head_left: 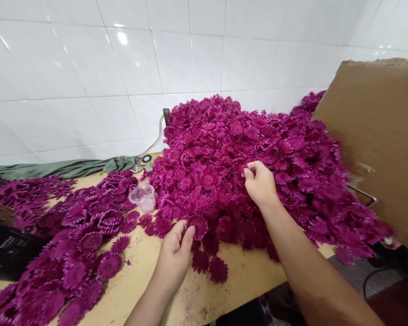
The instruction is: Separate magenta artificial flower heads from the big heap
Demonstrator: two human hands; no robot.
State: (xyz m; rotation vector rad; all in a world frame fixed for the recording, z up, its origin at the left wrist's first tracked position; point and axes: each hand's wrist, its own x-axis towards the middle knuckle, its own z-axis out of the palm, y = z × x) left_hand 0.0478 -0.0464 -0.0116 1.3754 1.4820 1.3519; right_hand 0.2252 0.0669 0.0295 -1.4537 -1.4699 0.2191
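Note:
A big heap of magenta artificial flower heads (245, 154) covers the middle and right of a worn wooden table (238, 276). My right hand (260, 183) rests on the heap's front slope, its fingers curled in a pinch among the flowers; what it pinches is hidden. My left hand (175, 251) lies at the heap's near edge, thumb and fingers closing on one flower head (199, 226). A few loose flower heads (217, 269) lie on the bare wood just right of that hand.
A flatter spread of the same flowers (75, 253) covers the table's left. A small clear plastic cup (143, 198) stands between the two piles. A cardboard sheet (381, 136) leans at the right, a black box (7, 249) sits far left, and green cloth (61, 167) lies along the tiled wall.

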